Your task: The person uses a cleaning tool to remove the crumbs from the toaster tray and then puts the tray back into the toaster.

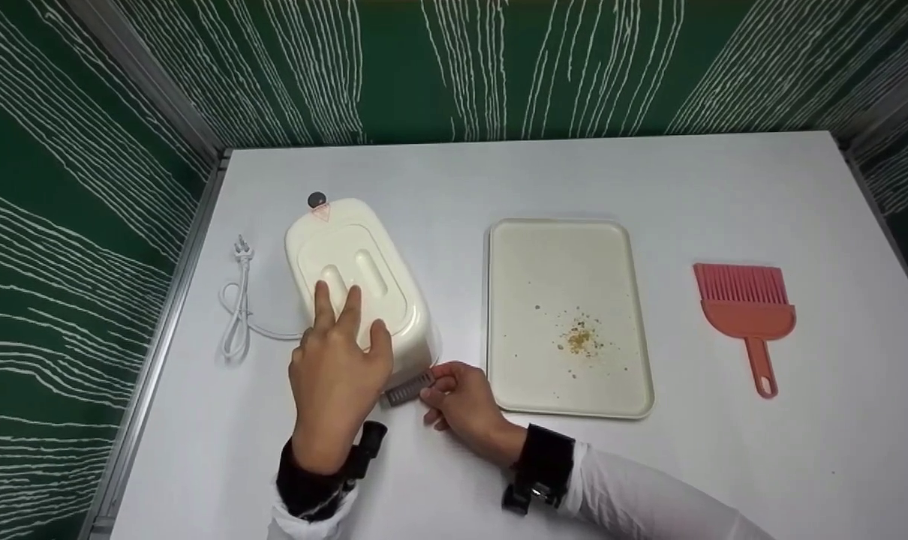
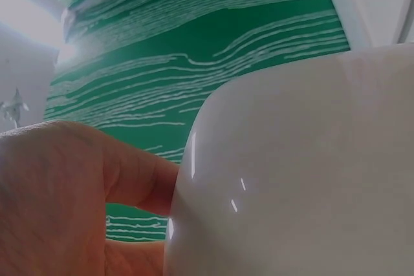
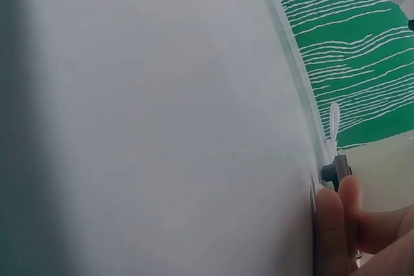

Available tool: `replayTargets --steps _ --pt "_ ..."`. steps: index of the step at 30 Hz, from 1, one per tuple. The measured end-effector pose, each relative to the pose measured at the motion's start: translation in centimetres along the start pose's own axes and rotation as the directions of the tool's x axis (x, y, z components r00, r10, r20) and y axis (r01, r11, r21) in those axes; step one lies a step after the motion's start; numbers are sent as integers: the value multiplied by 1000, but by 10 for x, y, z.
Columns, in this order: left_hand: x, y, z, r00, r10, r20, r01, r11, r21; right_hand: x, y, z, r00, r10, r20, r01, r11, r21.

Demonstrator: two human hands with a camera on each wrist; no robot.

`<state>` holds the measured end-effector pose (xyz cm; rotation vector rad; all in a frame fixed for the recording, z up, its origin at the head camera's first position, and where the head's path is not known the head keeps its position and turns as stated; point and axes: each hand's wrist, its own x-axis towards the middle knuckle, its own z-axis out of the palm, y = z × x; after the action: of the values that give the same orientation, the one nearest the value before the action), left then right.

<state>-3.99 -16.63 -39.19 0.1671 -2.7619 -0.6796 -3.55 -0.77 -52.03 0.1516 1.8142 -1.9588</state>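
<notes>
A cream toaster (image 1: 394,300) with two long hollows in its top stands on the left half of the table. My left hand (image 1: 338,375) rests on it with fingers spread. In the left wrist view, its fingers (image 2: 142,182) touch the rounded side of the toaster (image 2: 291,172). At the toaster's near end, low down, a grey slotted crumb tray (image 1: 409,389) shows. My right hand (image 1: 469,405) pinches the right end of this piece between thumb and fingers. The right wrist view shows the dark piece (image 3: 341,167) partly hidden by the fingers (image 3: 332,224).
Right of the toaster lies a cream rectangular tray (image 1: 551,259) with a small heap of crumbs (image 1: 580,339) and scattered bits. A coral brush (image 1: 747,319) lies farther right. The toaster's white cord (image 1: 236,322) and plug are on the left. Green walls stand behind and beside the table.
</notes>
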Motion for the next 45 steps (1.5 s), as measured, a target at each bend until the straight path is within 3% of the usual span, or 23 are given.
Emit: replayTargets --steps 5,29,45 --pt "0 1 1 1000 11 -13 -11 1000 7 -1 2 1 1000 0 -15 1 1000 28" --pt "-1 0 2 1000 -12 -11 12 1000 19 2 -2 0 999 40 2 -40 999 -19" --pt "0 0 -1 1000 -9 2 9 1000 19 1 -4 1 1000 16 16 -16 1000 -20"
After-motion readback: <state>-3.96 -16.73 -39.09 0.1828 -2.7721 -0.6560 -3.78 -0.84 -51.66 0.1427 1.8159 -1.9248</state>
